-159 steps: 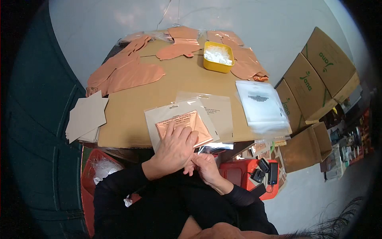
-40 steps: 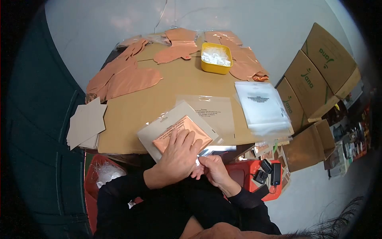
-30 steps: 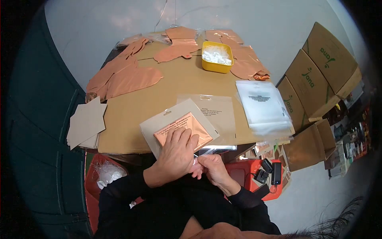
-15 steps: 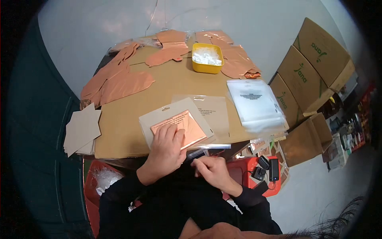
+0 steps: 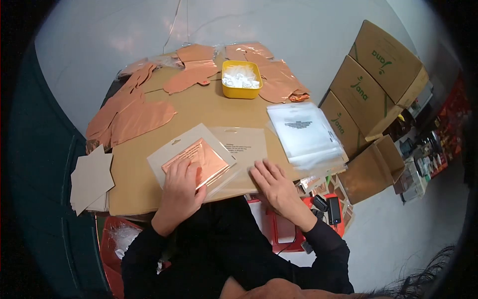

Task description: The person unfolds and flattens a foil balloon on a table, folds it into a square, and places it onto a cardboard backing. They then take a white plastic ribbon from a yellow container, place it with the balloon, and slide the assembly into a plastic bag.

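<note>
My left hand (image 5: 183,185) rests on a clear bag (image 5: 167,149) holding a folded copper-coloured foil piece (image 5: 211,162); its fingers are bent together over the foil, and the thumb lies at the near side. My right hand (image 5: 273,185) lies with fingers spread on the table's front part, at the right edge of a second clear bag (image 5: 244,144) with printed text. This flat bag lies partly under the first one. Farther right is a stack of clear printed bags (image 5: 303,132).
Copper foil shapes (image 5: 144,117) lie along the back and left of the cardboard-covered table (image 5: 209,109). A yellow tub (image 5: 241,93) holds white pieces. Grey-beige cards (image 5: 93,174) sit at the left edge. Cartons (image 5: 361,89) stand at right; a red stool (image 5: 298,244) is below.
My right hand has moved from the front edge onto the table and spread its fingers. The foil-filled bag sits farther left relative to the flat bag. The whole view has shifted.
</note>
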`<action>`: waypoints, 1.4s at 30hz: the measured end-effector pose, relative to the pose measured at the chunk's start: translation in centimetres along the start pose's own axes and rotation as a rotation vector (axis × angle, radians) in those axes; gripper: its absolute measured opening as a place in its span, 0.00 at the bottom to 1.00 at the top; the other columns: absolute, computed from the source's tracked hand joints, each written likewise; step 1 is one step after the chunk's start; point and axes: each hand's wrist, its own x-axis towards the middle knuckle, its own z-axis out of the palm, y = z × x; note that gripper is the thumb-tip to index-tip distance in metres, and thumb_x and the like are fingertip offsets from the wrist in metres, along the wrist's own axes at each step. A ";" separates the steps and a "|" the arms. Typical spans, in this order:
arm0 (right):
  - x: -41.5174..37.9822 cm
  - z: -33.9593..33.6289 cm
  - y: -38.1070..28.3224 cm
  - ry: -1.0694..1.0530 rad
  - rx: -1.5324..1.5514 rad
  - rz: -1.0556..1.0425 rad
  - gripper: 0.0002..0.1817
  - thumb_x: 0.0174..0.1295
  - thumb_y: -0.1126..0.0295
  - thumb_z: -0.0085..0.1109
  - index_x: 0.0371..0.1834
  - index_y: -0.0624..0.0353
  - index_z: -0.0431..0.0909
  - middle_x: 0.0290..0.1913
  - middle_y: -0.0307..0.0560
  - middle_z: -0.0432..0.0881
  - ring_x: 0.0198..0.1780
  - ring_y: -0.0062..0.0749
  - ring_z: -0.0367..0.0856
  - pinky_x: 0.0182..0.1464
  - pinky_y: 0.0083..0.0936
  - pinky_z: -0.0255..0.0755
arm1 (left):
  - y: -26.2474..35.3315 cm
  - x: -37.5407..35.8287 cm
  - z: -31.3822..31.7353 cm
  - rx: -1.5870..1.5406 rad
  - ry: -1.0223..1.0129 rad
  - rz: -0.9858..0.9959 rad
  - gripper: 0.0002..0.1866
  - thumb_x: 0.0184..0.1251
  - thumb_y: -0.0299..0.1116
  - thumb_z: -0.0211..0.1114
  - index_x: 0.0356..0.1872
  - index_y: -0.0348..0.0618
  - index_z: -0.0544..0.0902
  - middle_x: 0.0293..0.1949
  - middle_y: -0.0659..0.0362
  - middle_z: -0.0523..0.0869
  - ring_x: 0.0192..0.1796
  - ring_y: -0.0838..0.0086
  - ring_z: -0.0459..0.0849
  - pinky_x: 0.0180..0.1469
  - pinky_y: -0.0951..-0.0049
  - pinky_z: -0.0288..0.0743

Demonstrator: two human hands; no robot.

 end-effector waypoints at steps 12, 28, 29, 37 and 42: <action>2.5 -5.5 5.4 -0.049 -0.129 -0.300 0.15 0.53 0.71 0.55 0.43 0.66 0.78 0.52 0.55 0.82 0.57 0.45 0.80 0.59 0.37 0.72 | -1.5 0.0 -0.3 0.038 -0.081 -0.018 0.34 0.47 0.42 0.75 0.53 0.34 0.72 0.54 0.43 0.70 0.59 0.47 0.68 0.64 0.51 0.62; -3.3 -6.6 19.4 0.226 -0.358 0.140 0.13 0.51 0.83 0.57 0.41 0.63 0.80 0.47 0.54 0.85 0.52 0.46 0.82 0.53 0.40 0.74 | 0.4 3.4 0.9 -0.030 -0.176 0.029 0.33 0.46 0.42 0.76 0.51 0.34 0.75 0.55 0.43 0.71 0.61 0.48 0.68 0.65 0.52 0.62; -3.9 -6.3 19.6 0.191 -0.328 0.173 0.14 0.51 0.84 0.56 0.42 0.63 0.80 0.48 0.55 0.85 0.52 0.47 0.82 0.54 0.39 0.74 | 0.6 3.6 1.1 -0.043 -0.182 0.044 0.33 0.46 0.41 0.76 0.52 0.34 0.74 0.56 0.43 0.71 0.61 0.47 0.69 0.65 0.52 0.62; -5.6 -6.0 18.7 -0.151 -0.129 0.305 0.25 0.46 0.76 0.56 0.54 0.64 0.77 0.58 0.58 0.79 0.62 0.50 0.75 0.63 0.43 0.67 | 0.4 5.4 2.3 -0.127 -0.247 0.124 0.31 0.47 0.37 0.75 0.53 0.35 0.74 0.58 0.42 0.71 0.63 0.46 0.69 0.67 0.53 0.62; -5.2 -6.7 18.0 -0.268 -0.113 0.299 0.31 0.47 0.65 0.60 0.58 0.65 0.75 0.64 0.60 0.74 0.67 0.53 0.70 0.67 0.46 0.62 | -0.2 5.4 3.1 -0.142 -0.235 0.122 0.30 0.50 0.34 0.73 0.54 0.34 0.74 0.59 0.42 0.71 0.65 0.45 0.68 0.68 0.52 0.62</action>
